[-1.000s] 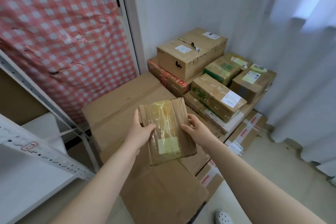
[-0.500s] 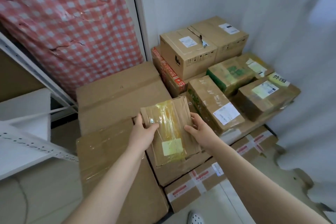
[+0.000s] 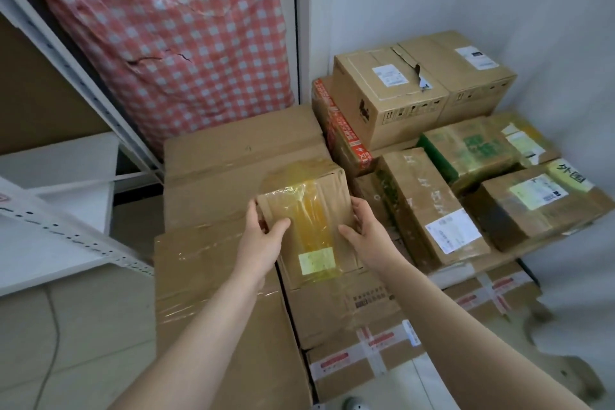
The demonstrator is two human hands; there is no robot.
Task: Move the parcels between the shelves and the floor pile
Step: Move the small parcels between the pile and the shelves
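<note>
Fingers (image 3: 253,210) of the left hand (image 3: 263,241) curl round the left edge of the small parcel (image 3: 311,206), thumb lying on its top face. The right hand (image 3: 367,233) clamps the opposite edge the same way, so the parcel is pinched between the two hands. It is low over the floor pile (image 3: 216,293), above a mid-sized carton (image 3: 342,306) that lies between the big flat boxes (image 3: 239,156) and the labelled boxes (image 3: 432,210) to the right; whether it already rests on that carton I cannot tell. It looks light and fairly stiff, but the glossy yellow tape (image 3: 311,233) over it is probably slippery, so the bare cardboard side edges seem the safer hold. Both forearms reach forward and down, wrists nearly straight, hands about level with each other.
</note>
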